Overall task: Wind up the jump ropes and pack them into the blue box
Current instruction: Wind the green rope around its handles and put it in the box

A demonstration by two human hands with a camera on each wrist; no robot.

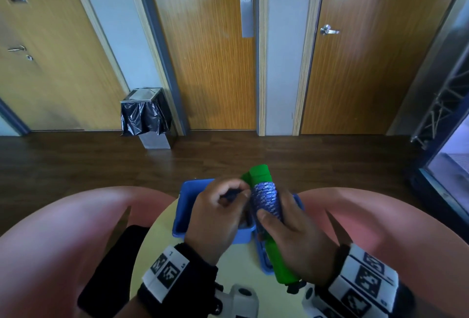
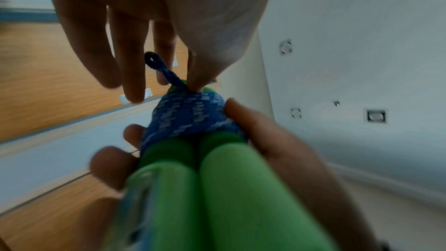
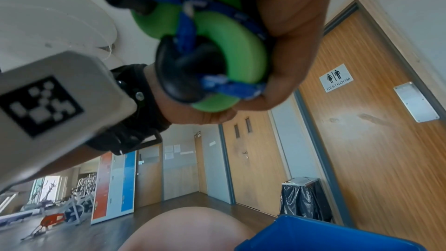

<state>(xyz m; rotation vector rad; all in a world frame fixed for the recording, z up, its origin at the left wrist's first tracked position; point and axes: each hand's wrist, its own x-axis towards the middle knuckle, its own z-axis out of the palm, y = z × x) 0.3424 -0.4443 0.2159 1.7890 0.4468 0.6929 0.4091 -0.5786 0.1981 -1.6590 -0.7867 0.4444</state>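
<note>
A jump rope with two green foam handles (image 1: 258, 173) side by side has its blue patterned rope (image 1: 266, 199) wound tightly round their middle. My right hand (image 1: 275, 206) grips this bundle, thumb on the winding, above the blue box (image 1: 185, 206) on the round pale table (image 1: 238, 262). My left hand (image 1: 243, 192) pinches the rope's loose end. In the left wrist view that end shows as a small loop (image 2: 154, 62) sticking out of the winding (image 2: 185, 114) beside my left thumb. In the right wrist view the handles' black end caps (image 3: 190, 68) point at the camera, with the box (image 3: 313, 236) below.
A second blue piece (image 1: 261, 259), perhaps the lid, lies to the right of the box under the handles. Pink rounded forms (image 1: 63, 229) flank the table on both sides. A bin with a black bag (image 1: 144, 114) stands by the wooden doors beyond.
</note>
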